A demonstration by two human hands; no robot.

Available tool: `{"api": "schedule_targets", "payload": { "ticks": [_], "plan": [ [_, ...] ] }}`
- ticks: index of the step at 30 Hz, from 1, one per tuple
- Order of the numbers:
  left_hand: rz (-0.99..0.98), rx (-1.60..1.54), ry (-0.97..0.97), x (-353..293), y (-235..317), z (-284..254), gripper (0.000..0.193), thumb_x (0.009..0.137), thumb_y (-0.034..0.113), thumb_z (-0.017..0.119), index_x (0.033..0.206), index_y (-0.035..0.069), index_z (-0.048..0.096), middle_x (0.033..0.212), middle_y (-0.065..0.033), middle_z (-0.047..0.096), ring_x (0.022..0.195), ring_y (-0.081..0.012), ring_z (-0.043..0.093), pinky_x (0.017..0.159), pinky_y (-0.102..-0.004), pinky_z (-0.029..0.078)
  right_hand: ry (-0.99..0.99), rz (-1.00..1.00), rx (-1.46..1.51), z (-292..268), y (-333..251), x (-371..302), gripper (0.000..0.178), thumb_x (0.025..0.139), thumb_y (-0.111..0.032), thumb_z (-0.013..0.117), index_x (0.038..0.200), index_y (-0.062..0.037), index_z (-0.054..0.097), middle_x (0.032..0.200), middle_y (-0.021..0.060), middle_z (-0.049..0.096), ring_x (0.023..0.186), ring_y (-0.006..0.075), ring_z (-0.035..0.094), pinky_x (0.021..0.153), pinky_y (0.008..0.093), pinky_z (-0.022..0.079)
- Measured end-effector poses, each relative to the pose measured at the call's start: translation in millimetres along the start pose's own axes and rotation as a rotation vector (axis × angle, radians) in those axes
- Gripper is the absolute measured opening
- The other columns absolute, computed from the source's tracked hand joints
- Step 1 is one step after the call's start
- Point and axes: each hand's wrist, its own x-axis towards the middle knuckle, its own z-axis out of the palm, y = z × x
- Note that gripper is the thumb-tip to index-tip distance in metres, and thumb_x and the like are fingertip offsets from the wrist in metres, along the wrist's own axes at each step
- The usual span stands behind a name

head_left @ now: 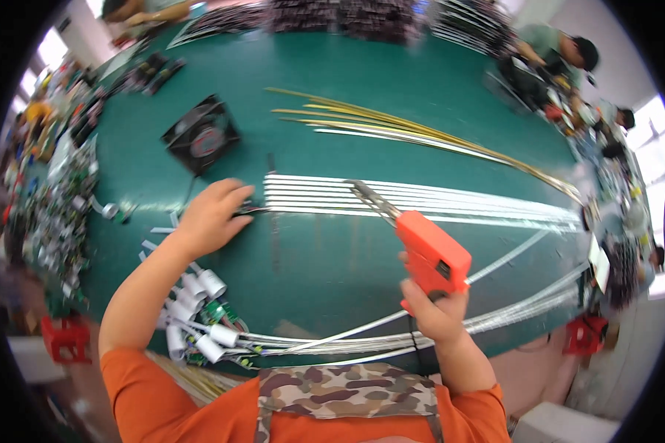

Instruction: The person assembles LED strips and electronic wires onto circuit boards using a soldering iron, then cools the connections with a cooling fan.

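Observation:
My right hand [441,310] grips an orange-red soldering gun [434,251] by its handle. Its long metal nose points up and left, over a row of thin white strips [325,193]. At the left ends of these strips, my left hand [216,213] has its thumb and fingers curled together around something small and dark, with thin wires beside it; what exactly it pinches is too small to make out. Side by side, the strips run rightward and draw closer together toward the table's right edge.
A black square fan [202,136] stands beyond my left hand. Yellow and white strips [414,127] lie farther back. White cylinders [199,288] with green circuit boards sit near my left forearm, and more strips [502,317] cross the near edge. Co-workers sit around the green table [377,70].

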Motion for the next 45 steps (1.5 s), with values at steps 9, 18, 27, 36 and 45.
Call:
{"api": "schedule_targets", "payload": {
  "ticks": [9, 18, 27, 36, 45],
  "plan": [
    [-0.105, -0.022, -0.087, -11, 2, -5, 0.036, 0.078, 0.006, 0.068, 0.112, 0.003, 0.058, 0.095, -0.0175, 0.055, 0.085, -0.0381, 0.055, 0.073, -0.0432, 0.046, 0.086, 0.050, 0.064, -12, 10, 4, 0.049, 0.082, -0.014, 0.070, 0.126, -0.0030, 0.051, 0.085, 0.0021, 0.056, 0.072, 0.0088, 0.048, 0.066, 0.0254, 0.042],
    [-0.071, -0.231, -0.430, 2, 64, -102, 0.031, 0.066, 0.006, 0.073, 0.096, 0.003, 0.065, 0.078, -0.0104, 0.054, 0.072, -0.0257, 0.054, 0.063, -0.0351, 0.043, 0.138, -0.056, 0.248, -28, 6, 1, 0.046, 0.083, -0.014, 0.069, 0.123, -0.0039, 0.050, 0.078, 0.0002, 0.048, 0.068, 0.0088, 0.041, 0.062, 0.0262, 0.038],
    [-0.017, -0.393, -0.810, -47, 96, -88, 0.041, 0.068, 0.017, 0.079, 0.104, 0.004, 0.066, 0.093, -0.0149, 0.063, 0.087, -0.0335, 0.061, 0.075, -0.0392, 0.049, 0.104, -0.080, 0.245, -20, -4, -1, 0.041, 0.086, -0.014, 0.067, 0.122, -0.0028, 0.050, 0.090, 0.0024, 0.055, 0.076, 0.0097, 0.047, 0.070, 0.0271, 0.043],
    [0.039, -0.938, -0.567, -6, 178, -20, 0.038, 0.077, 0.012, 0.076, 0.110, 0.002, 0.060, 0.106, -0.0127, 0.063, 0.096, -0.0257, 0.063, 0.082, -0.0372, 0.050, -0.072, -0.055, 0.445, 60, -26, -14, 0.051, 0.089, -0.024, 0.065, 0.129, -0.0016, 0.043, 0.107, 0.0110, 0.057, 0.099, 0.0201, 0.054, 0.087, 0.0361, 0.045],
    [-0.026, -0.911, -0.696, -7, 167, -11, 0.032, 0.078, 0.017, 0.078, 0.101, 0.003, 0.062, 0.097, -0.0064, 0.066, 0.093, -0.0172, 0.062, 0.082, -0.0334, 0.048, -0.286, -0.425, -0.616, -59, 12, 16, 0.061, 0.081, -0.038, 0.069, 0.125, 0.0007, 0.054, 0.124, 0.0204, 0.056, 0.117, 0.0389, 0.051, 0.101, 0.0469, 0.040]
  ]
}}
